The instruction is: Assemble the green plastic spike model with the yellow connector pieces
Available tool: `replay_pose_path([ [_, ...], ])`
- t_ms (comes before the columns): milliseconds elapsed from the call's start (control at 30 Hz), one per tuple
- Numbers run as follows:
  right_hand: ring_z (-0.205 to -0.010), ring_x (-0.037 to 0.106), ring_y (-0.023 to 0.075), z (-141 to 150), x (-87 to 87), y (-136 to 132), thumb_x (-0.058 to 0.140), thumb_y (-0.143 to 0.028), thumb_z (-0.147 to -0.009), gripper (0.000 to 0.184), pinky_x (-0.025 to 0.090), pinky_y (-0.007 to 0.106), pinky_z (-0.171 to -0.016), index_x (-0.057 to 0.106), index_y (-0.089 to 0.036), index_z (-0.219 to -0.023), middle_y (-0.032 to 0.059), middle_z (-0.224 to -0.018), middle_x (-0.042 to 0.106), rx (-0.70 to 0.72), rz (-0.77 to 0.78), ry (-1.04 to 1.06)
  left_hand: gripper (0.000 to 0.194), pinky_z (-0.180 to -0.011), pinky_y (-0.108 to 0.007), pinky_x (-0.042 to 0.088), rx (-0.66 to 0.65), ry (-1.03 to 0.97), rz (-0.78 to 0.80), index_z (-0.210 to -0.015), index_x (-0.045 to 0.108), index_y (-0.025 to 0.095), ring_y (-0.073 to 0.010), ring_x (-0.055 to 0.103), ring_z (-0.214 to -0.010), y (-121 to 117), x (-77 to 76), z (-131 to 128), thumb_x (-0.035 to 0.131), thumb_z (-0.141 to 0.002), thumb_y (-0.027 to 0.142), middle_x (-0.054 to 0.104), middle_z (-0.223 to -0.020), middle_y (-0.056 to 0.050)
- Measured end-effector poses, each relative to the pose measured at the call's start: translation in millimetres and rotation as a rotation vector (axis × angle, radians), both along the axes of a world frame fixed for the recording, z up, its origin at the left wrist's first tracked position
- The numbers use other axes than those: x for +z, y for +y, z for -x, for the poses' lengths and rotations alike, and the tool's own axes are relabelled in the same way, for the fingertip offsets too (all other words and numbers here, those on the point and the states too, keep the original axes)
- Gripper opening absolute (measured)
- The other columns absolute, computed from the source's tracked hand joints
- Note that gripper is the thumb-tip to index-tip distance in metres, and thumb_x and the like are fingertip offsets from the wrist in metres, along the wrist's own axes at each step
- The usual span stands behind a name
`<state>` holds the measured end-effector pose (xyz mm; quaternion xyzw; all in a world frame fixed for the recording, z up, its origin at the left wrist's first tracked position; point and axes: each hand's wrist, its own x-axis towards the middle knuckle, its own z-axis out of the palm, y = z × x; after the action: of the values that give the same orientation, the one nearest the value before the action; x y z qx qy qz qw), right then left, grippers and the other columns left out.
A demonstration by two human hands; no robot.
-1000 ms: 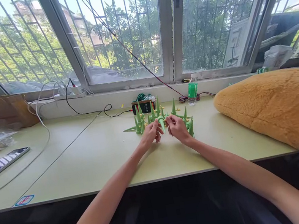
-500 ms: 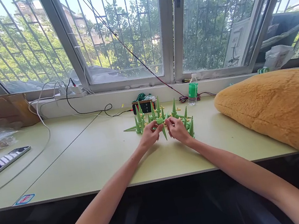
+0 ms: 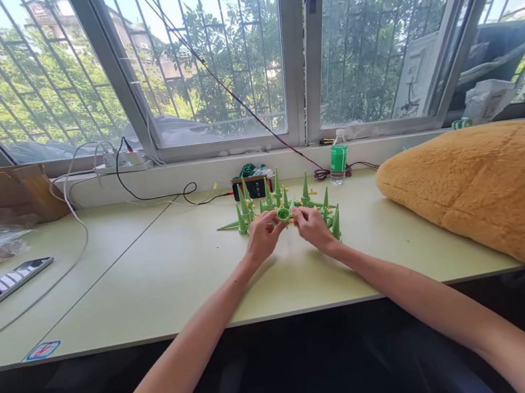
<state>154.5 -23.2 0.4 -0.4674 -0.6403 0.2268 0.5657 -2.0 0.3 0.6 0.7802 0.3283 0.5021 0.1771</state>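
Between my two hands is a green plastic watering spike, its round open collar facing me and its point hidden from view. My left hand is closed around the left side of the collar, with thumb and fingers gripping it. On the opposite side, the fingertips of my right hand pinch together at the spike's edge, where a bit of yellow shows. Just behind the hands, several more green spikes with small yellow valves are spread on the table, including a standing spike and another spike beside my right wrist.
A phone with a lit display leans at the back of the table. A green-labelled bottle stands right of it. An orange plush cushion covers the right side. Another phone and a cardboard box are at left.
The spike in my hands has turned: its point hung down toward me before, and now its open collar faces me. My left hand has rolled with it; the right has barely moved.
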Motion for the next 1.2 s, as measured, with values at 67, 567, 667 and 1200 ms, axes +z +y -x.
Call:
replay_pose_path([
  [67, -0.05, 0.041, 0.013, 1.7, 0.4, -1.1, 0.039, -0.056, -0.093, 0.047, 0.031, 0.027, -0.05, 0.045, -0.021, -0.062, -0.0017, -0.051, 0.045, -0.01, -0.008, 0.001, 0.032, -0.047, -0.018, 0.04, 0.014, -0.022, 0.043, -0.095, 0.065, 0.017, -0.0078, 0.05, -0.055, -0.5, 0.6, -1.3, 0.062, -0.082, 0.047, 0.059, -0.078, -0.002],
  [567, -0.055, 0.04, 0.0126, 1.7, 0.7, -4.3, 0.035, -0.053, -0.096, 0.044, 0.031, 0.026, -0.054, 0.043, -0.021, -0.067, -0.0014, -0.06, 0.048, 0.011, -0.069, -0.122, 0.051, -0.035, -0.021, 0.032, -0.347, -0.378, 0.833, -0.078, 0.053, 0.014, -0.0065, 0.048, -0.041, -5.8, 12.3, -2.7, 0.058, -0.078, 0.065, 0.057, -0.072, -0.003],
  [667, -0.055, 0.039, 0.0124, 1.0, 1.7, -4.7, 0.036, -0.052, -0.095, 0.044, 0.03, 0.025, -0.054, 0.043, -0.021, -0.066, -0.0014, -0.06, 0.047, 0.014, -0.066, -0.12, 0.045, -0.035, -0.019, 0.031, -0.382, -0.359, 0.81, -0.084, 0.052, 0.015, -0.0068, 0.049, -0.043, -6.6, 12.1, -0.4, 0.063, -0.078, 0.058, 0.053, -0.072, 0.0],
  [1200, -0.048, 0.036, 0.0125, -1.1, 0.3, -0.3, 0.037, -0.049, -0.093, 0.049, 0.027, 0.028, -0.051, 0.037, -0.021, -0.053, -0.0021, -0.048, 0.039, -0.071, -0.023, -0.162, 0.033, -0.044, -0.019, 0.039, -0.138, -0.089, 0.256, -0.099, 0.065, 0.018, -0.0053, 0.048, -0.053, -1.6, 1.5, 1.2, 0.061, -0.082, 0.045, 0.056, -0.093, -0.005],
])
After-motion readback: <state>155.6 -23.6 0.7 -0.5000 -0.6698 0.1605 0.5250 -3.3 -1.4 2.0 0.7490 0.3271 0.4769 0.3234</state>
